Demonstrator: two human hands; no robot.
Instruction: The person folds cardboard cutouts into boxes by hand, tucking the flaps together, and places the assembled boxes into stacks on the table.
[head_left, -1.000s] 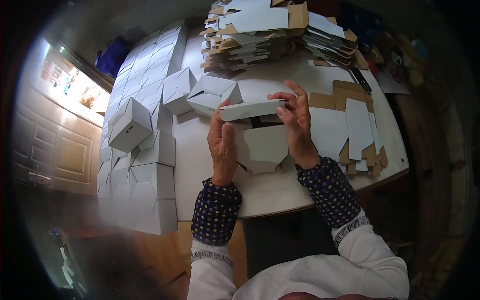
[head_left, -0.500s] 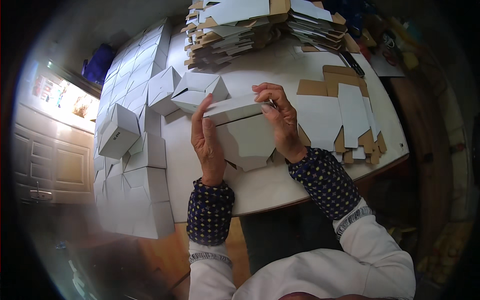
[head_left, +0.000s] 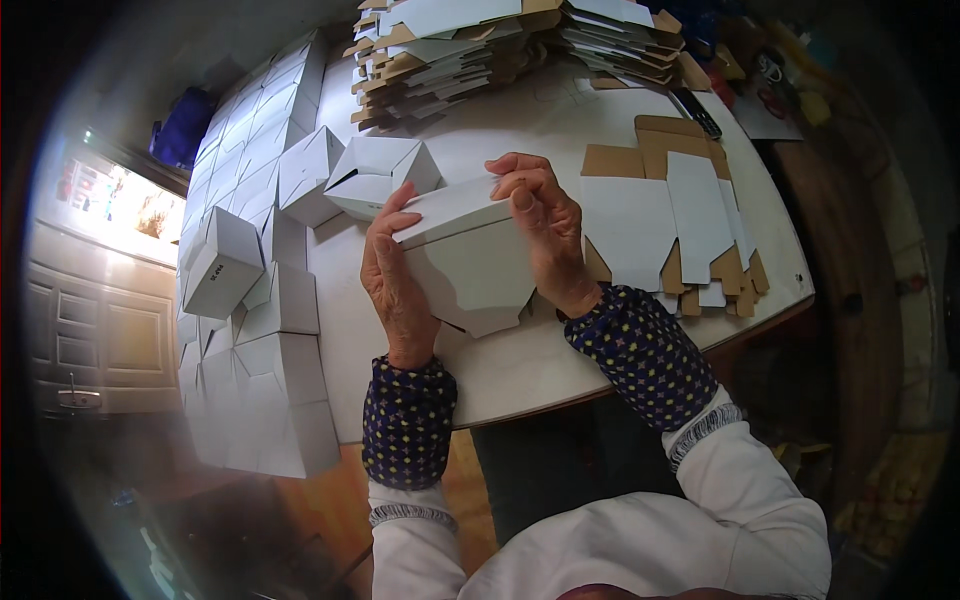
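Between my hands is a white cardboard box [head_left: 468, 270], partly folded, with a notched flap pointing towards me. My left hand [head_left: 400, 295] is closed along the box's left side, its fingertips over the far left corner. My right hand [head_left: 548, 235] grips the right side, fingers curled over the far right corner and thumb raised against it. Just beyond my left fingers sit two folded white boxes, one with its top seams slightly parted [head_left: 378, 172] and one tilted [head_left: 310, 175]. The box's underside is hidden.
Rows of finished white boxes [head_left: 262, 150] line the table's left side, with one box [head_left: 224, 262] lying on top. Flat unfolded cartons [head_left: 628, 230] lie at the right. A tall stack of flat cartons [head_left: 450, 70] stands at the back, near a black remote control [head_left: 695, 112].
Everything has shifted slightly left in view. My right thumb has lifted higher on the box's right edge; both hands still hold the box.
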